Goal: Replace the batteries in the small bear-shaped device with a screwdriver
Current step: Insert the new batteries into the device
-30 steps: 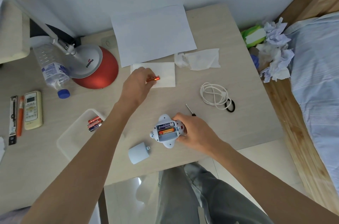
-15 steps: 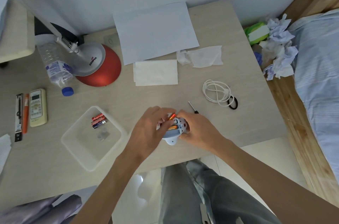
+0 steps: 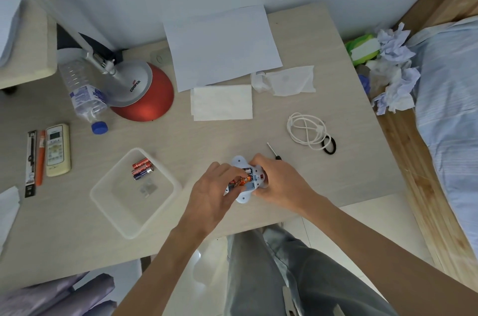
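The pale blue bear-shaped device lies back-up near the table's front edge, its battery bay uncovered. My right hand grips its right side. My left hand pinches an orange battery and holds it at the bay, over the device's left half. The small screwdriver lies on the table just behind my right hand. Three more batteries lie in a clear plastic tray to the left. The battery cover is hidden from view.
Behind the hands lie a folded tissue, a paper sheet, a crumpled tissue, a white cable and a black hair band. A red lamp base, a bottle and a remote stand left.
My left hand carried the orange battery from the folded tissue back to the device and now presses it at the bay. My right hand stayed on the device.
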Demonstrator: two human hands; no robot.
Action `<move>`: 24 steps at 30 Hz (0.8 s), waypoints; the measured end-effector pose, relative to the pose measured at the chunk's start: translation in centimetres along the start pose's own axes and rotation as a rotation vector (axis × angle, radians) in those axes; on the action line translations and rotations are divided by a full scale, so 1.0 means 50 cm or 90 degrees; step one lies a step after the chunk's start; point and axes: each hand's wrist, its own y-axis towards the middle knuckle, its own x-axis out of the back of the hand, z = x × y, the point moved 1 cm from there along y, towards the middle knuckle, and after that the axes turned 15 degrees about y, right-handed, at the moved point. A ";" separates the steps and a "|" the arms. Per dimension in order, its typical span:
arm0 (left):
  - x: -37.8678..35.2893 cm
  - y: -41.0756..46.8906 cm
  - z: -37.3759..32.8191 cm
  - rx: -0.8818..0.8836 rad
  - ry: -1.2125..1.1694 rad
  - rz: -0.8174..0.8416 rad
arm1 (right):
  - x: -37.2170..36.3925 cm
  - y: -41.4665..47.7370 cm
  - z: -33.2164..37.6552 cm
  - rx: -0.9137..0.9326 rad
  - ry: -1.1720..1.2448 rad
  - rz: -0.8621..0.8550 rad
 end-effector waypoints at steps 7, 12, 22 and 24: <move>-0.009 -0.007 -0.004 -0.019 0.005 -0.029 | 0.001 -0.003 0.001 -0.005 -0.011 -0.004; -0.028 -0.015 0.000 0.042 -0.035 -0.069 | 0.004 -0.003 0.007 -0.004 -0.004 -0.003; -0.049 -0.002 -0.019 0.166 -0.215 -0.028 | 0.007 -0.004 0.013 -0.023 -0.001 0.008; -0.056 0.007 -0.019 0.213 -0.256 0.042 | 0.008 -0.004 0.013 -0.021 0.000 0.012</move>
